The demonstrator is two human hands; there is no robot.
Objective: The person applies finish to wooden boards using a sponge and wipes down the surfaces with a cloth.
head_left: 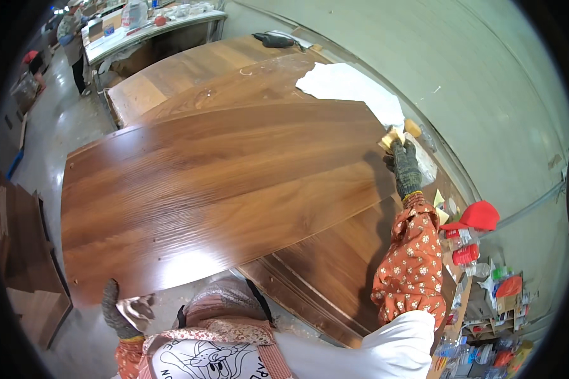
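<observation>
The brown panel (227,196) lies flat in the middle, its wood face upward, on top of other brown boards (335,259). Its left part reaches out over the floor (284,319), and light shines back from its near edge.

The right hand (403,161), in a dark grey glove, is at the far right corner of the panel. The right arm is stretched long forward, in an orange patterned sleeve (411,265), and it throws a shadow on the wood. The back of this hand is upward, and the fingers are bent together, pinching a small yellowish pad (392,138) at the tips.

The left hand (121,311), gloved also, is low, close to the near left corner of the panel. Its arm stays mostly below the view. One finger points up along the edge, and a white rag (139,311) is at the inner side of the hand; I cannot tell how firmly the fingers close on it.

Beyond the right hand lies a white sheet (354,90). To the right there are a red cap (477,216) and several bottles (466,252). Far at upper left, a person (73,41) stands near a cluttered surface (110,47).
</observation>
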